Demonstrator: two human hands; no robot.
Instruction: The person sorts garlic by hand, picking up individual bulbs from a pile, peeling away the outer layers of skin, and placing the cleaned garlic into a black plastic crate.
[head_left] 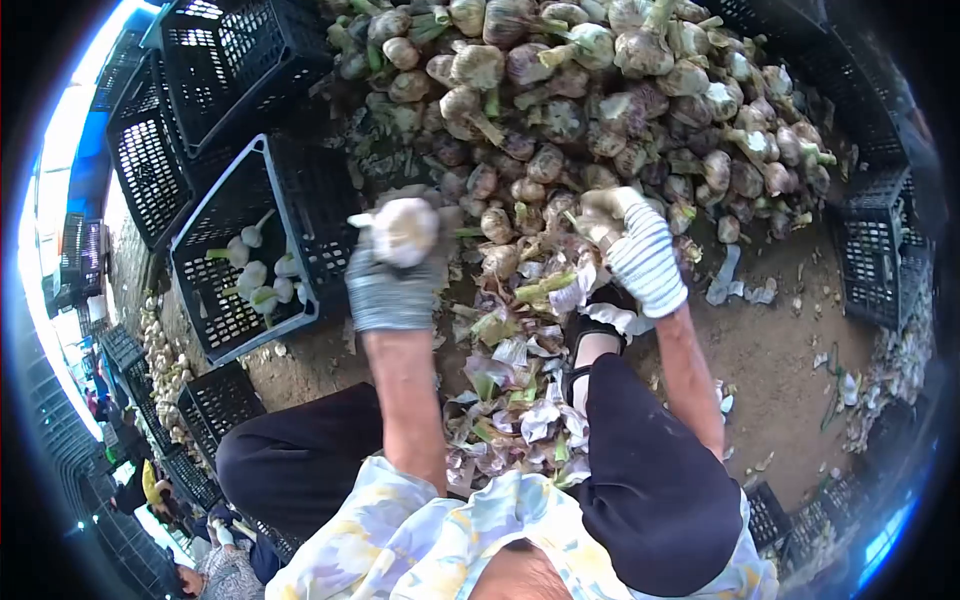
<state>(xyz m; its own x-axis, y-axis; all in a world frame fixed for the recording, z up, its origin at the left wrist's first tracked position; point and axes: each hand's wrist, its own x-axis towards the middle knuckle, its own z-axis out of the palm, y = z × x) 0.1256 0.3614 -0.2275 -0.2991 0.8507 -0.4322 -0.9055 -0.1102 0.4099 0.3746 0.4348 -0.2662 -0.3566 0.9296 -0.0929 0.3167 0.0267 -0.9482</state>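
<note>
A pale, cleaned garlic bulb [405, 231] is in my left hand [392, 285], which wears a striped knit glove and is smeared by motion. This hand is between the crate of white bulbs [262, 145] and the garlic heap. My right hand [640, 252], in a white-and-blue striped glove, is at the near edge of the heap. Its fingers are curled together, and what they hold, if anything, cannot be made out. The heap of unpeeled garlic [560, 75] has purplish, dirt-marked bulbs with cut stems. Loose garlic skins [520, 390] lie between my legs.
Several white bulbs [255, 272] lie inside the tilted crate on the left. More black crates [225, 60] stand at the upper left, and another crate [868, 250] is at the right. A row of garlic [165, 360] runs along the far left, near other people [225, 565].
</note>
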